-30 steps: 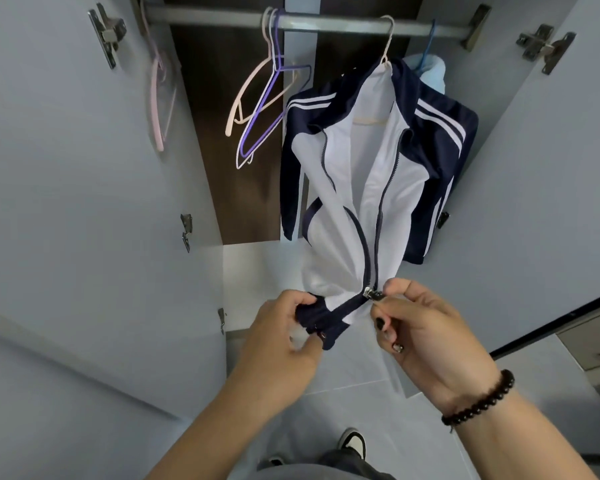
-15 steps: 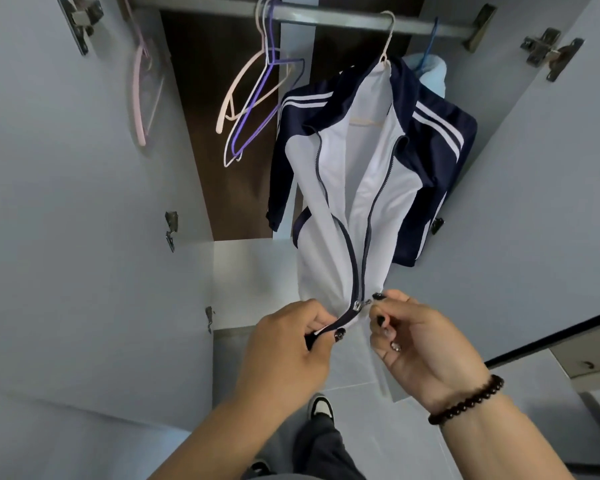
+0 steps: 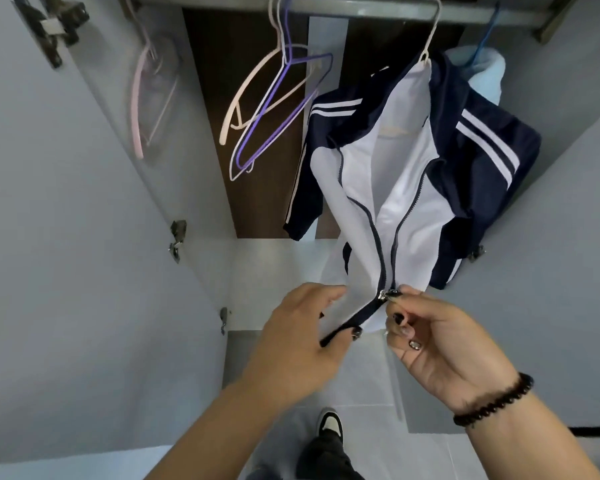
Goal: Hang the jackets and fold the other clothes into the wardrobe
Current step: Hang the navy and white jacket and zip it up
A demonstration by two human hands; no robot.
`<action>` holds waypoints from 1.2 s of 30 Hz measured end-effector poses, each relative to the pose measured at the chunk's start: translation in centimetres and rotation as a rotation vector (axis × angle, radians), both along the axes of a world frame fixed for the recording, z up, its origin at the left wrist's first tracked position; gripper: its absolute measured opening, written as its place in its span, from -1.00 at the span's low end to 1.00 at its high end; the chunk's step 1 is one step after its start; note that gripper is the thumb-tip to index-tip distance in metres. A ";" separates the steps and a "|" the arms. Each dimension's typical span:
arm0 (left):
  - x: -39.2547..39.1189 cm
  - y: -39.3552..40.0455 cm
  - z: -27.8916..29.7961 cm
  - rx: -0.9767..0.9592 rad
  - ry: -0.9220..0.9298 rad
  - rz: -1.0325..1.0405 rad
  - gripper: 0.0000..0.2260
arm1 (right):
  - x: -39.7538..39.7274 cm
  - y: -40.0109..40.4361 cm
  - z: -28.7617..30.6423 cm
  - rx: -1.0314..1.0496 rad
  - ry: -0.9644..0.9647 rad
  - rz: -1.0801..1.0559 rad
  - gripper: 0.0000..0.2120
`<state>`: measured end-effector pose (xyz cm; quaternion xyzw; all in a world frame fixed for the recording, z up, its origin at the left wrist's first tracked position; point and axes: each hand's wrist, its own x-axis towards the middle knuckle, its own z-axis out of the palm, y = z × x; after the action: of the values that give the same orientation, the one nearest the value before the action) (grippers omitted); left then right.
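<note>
The rail [image 3: 378, 8] is cut off at the top edge. One jacket [image 3: 406, 174] hangs from it inside the wardrobe [image 3: 66, 202], beside what look like three bare hangers [image 3: 274, 109]. The left hand [image 3: 305, 344] pinches the hem; the right hand [image 3: 440, 344] pinches the zipper pull [image 3: 383, 294]. A light blue garment [image 3: 485, 77] is mostly hidden behind.

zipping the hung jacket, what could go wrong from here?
1. The right hand pinches the zipper pull close to loose white fabric; the slider may snag it.
2. The left hand holds the hem of the jacket; hard tugging might slip it off its hanger.
</note>
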<state>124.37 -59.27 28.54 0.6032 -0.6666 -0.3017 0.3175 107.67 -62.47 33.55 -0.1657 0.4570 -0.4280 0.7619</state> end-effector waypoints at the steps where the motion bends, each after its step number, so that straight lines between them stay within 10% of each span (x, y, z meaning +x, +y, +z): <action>1: -1.0 -1.0 0.1 -0.002 -0.010 -0.032 -0.62 | -0.4 -0.6 -0.2 0.020 -0.009 0.010 -0.85; 10: -6.5 -7.8 -0.6 0.022 -0.125 -0.109 -0.94 | -6.4 -6.4 -1.4 0.189 -0.145 0.008 -0.80; 15: -5.6 -10.1 -2.5 0.143 -0.216 -0.084 -0.92 | -9.3 -10.5 -1.3 0.183 -0.332 -0.091 -0.46; 22: -3.5 -12.0 -4.6 0.245 -0.222 0.025 -0.89 | -8.7 -13.9 -1.0 0.132 -0.143 0.035 -0.77; 36: -5.4 -19.0 -2.1 0.046 -0.043 -0.140 -0.71 | -5.7 -16.6 -1.0 0.201 -0.044 0.100 -0.77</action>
<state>118.94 -78.24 26.40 0.5686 -0.7066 -0.3253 0.2676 101.97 -79.10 32.52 -0.1019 0.4720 -0.3450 0.8049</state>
